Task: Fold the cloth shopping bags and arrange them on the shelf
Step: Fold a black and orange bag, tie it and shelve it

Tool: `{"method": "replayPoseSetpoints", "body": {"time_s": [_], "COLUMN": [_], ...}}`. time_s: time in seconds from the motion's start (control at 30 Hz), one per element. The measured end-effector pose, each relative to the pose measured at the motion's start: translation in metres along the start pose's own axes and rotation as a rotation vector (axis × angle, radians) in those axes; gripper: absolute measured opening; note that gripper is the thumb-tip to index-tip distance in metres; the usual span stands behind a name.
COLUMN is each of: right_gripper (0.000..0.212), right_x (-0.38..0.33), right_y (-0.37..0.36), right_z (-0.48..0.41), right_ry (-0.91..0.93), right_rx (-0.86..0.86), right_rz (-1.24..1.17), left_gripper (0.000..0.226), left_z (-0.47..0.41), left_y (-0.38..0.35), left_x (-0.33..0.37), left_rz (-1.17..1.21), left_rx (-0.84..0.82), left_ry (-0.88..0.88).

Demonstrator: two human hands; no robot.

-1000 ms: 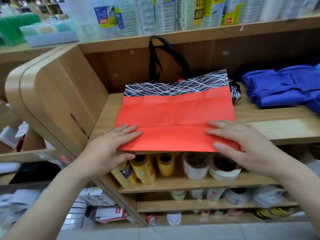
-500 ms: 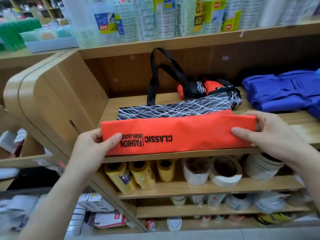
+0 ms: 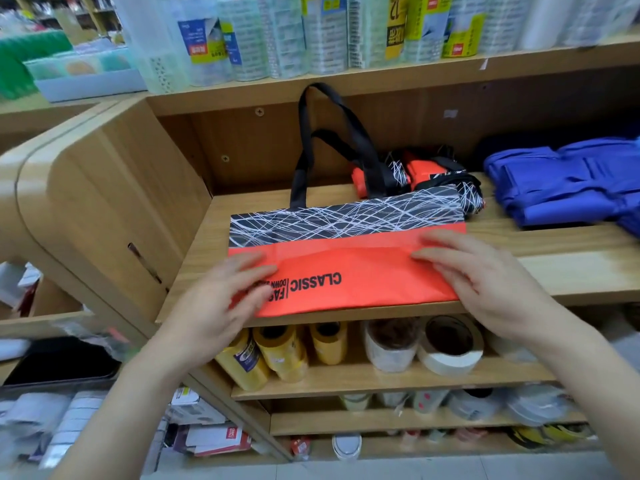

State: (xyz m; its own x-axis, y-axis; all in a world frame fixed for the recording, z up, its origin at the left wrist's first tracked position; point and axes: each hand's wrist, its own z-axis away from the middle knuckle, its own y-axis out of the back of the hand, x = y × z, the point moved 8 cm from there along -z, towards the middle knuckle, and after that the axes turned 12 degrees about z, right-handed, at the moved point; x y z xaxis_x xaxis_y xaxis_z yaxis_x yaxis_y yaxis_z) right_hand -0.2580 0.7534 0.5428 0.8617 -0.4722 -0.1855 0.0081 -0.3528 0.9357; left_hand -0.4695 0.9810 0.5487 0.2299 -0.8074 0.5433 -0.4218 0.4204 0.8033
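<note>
- My left hand and right hand lie flat, fingers straight, on the folded orange bag;
- I should press the crease evenly outward, edges aligned.

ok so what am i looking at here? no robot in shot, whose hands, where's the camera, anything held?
There is no machine here: a person does the job with bare hands, and one wide-angle camera worn on the head looks forward and down, so every picture is that one view. The left hand and right hand lie with fingers flat on an orange bag, folded on a wooden shelf; they press it, neither grips anything. The left hand is blurred. The bag's black handles stand up at the back. Behind it lies a second orange bag, folded, and to the right a pile of blue bags. On the shelf below sit rolls of tape.
</note>
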Motion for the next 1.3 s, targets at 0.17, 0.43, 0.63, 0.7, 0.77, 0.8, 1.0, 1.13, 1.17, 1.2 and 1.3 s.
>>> {"method": "replayPoseSetpoints", "body": {"time_s": [0.17,0.43,0.63,0.7,0.77,0.8,1.0,1.13,1.17,1.2,1.3], "right_gripper": [0.079,0.01,0.021,0.034,0.052,0.06,0.086,0.075,0.077,0.08,0.086], "right_x": [0.002,0.024,0.021,0.016,0.013,0.012,0.013,0.013,0.009,0.005,-0.008], "right_y": [-0.008,0.018,0.018,0.014,0.008,0.006,0.004,0.014,0.021,0.03,0.055], "right_z": [0.01,0.006,0.003,0.002,-0.001,-0.002,-0.002,-0.009,-0.011,-0.013,-0.025], "right_ry": [0.182,-0.186,-0.452,-0.475,-0.485,-0.487,-0.469,-0.415,-0.381,-0.344,-0.268], "right_rx": [-0.293,-0.056,0.245,0.236,0.16,0.12,-0.031,0.051,0.123,0.216,0.481], "right_rz": [0.062,-0.677,-0.326,-0.076,0.089,0.139,0.194,-0.255,-0.385,-0.492,-0.831], "left_gripper": [0.076,0.004,0.032,0.047,0.055,0.052,0.061,0.072,0.074,0.077,0.084], "left_z": [0.013,0.015,0.016,0.014,0.004,-0.001,0.007,0.015,0.018,0.021,0.029], "left_y": [0.0,0.032,0.031,0.035,0.03,0.019,-0.021,-0.02,-0.021,-0.022,-0.024], "left_x": [-0.012,-0.034,-0.035,-0.027,-0.004,0.007,0.009,0.014,0.016,0.019,0.032], "left_rz": [0.032,0.46,0.193,-0.035,-0.198,-0.233,-0.311,-0.445,-0.495,-0.531,-0.571], "left_rx": [-0.169,0.255,0.49,0.475,0.368,0.243,-0.204,-0.245,-0.26,-0.276,-0.257], "left_ry": [0.012,0.279,0.396,0.346,0.123,0.007,-0.003,-0.028,-0.029,-0.019,0.029]}}
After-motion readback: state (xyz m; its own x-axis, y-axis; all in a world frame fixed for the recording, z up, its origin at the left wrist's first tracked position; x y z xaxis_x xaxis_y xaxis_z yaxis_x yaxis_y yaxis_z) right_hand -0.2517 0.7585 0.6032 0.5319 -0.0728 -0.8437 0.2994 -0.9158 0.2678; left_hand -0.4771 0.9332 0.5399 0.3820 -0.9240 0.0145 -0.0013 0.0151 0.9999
